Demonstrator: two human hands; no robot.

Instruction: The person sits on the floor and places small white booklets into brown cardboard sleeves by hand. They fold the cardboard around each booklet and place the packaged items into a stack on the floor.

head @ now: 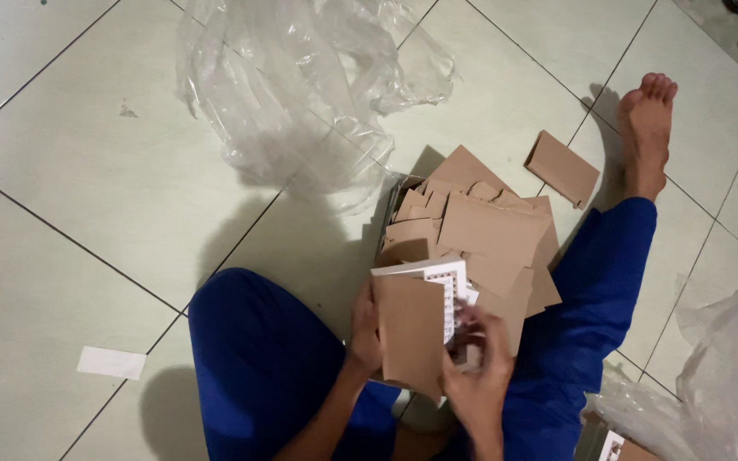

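Head view: the person sits on the tiled floor [87,196] with a heap of flat brown cardboard pieces [480,230] between the legs. The left hand [366,329] is closed on the left edge of a brown card sleeve [410,337]; the right hand [477,363] pinches its right side, over a white printed packet [437,277] just behind it.

Judging by the heap, many pieces are already handled; this one is in work.

Beyond the heap lies crumpled clear plastic wrap [301,77]. Right of the heap, one loose cardboard flap [562,167]. Left of the heap, well apart, a white paper slip [111,363]. Another plastic bag [728,376] sits at lower right.
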